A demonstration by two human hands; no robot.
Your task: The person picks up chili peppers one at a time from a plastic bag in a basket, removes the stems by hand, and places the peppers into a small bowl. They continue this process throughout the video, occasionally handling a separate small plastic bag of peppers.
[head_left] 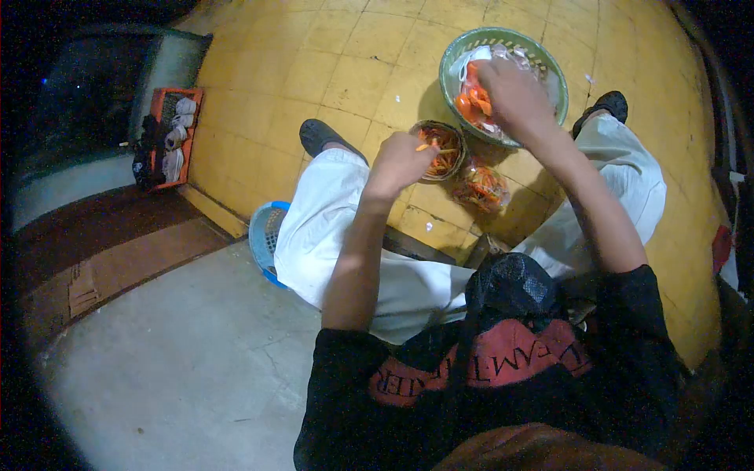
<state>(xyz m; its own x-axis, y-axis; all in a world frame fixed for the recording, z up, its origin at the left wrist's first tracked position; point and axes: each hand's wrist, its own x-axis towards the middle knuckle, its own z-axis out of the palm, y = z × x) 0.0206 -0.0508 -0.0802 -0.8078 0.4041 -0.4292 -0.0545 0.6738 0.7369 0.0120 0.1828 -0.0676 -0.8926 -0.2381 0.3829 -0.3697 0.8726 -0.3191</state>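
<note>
My left hand [400, 163] is at the left rim of a small round basket [459, 157] of thin orange and green strips, its fingers closed beside an orange piece [428, 147]. Over the large green basket [449, 74] is my right hand [514, 93], fingers bent down among orange pieces [473, 104] and clear plastic; its fingertips are partly hidden, and what they hold cannot be made out. A clear bag [481, 188] of similar strips lies on the floor just below the small basket.
Yellow tiles [345, 82] cover the floor around the baskets. A blue basket [261, 235] stands beside my left leg. At the far left an orange rack [161, 102] holds shoes. My feet in dark shoes are on either side of the baskets.
</note>
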